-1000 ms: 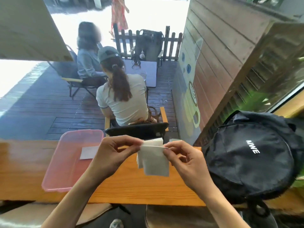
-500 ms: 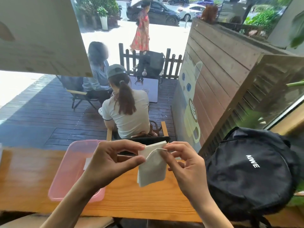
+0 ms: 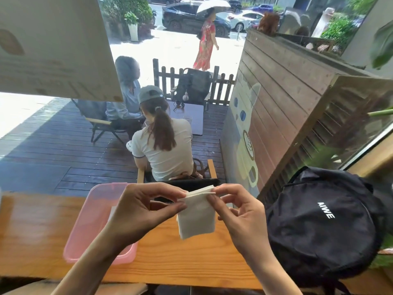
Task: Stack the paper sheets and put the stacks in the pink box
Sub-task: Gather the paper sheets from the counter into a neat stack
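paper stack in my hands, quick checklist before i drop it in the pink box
1. Hold on the paper stack: left hand and right hand both pinch its top edge. Ok.
2. Sheets squared: top edges look layered but close together, lower corners roughly aligned. Ok, though fine alignment cannot be told.
3. Stack off the table: it hangs in the air. Ok.
4. Pink box within reach: just left of the stack, opening up. Ok.
5. Room inside the box: the left hand hides much of the floor. Cannot tell.
6. Black backpack out of the path: it sits to the right, away from the box. Ok.
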